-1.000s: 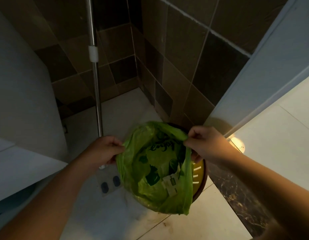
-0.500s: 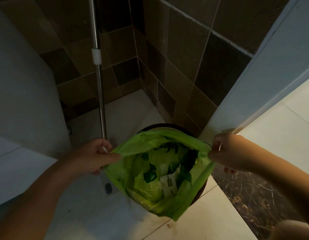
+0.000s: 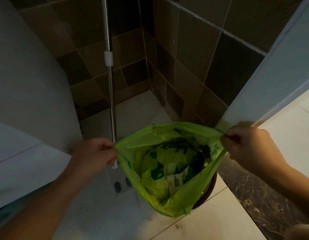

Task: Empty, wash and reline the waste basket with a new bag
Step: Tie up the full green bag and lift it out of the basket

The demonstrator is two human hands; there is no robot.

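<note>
Left hand and right hand each pinch the bag rim, now stretched wider and raised above the basket than a second ago; emptying underway

The bag is bright green with dark green print; the basket brown; wall tiles brown and dark in checks; floor cream; threshold dark, marbled.

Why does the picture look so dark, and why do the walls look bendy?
Head view: dim bathroom corner; brightest on the pale floor tiles at right. The wide-angle lens bows the tiled wall lines. The translucent green plastic bag stays sharp enough.
</note>
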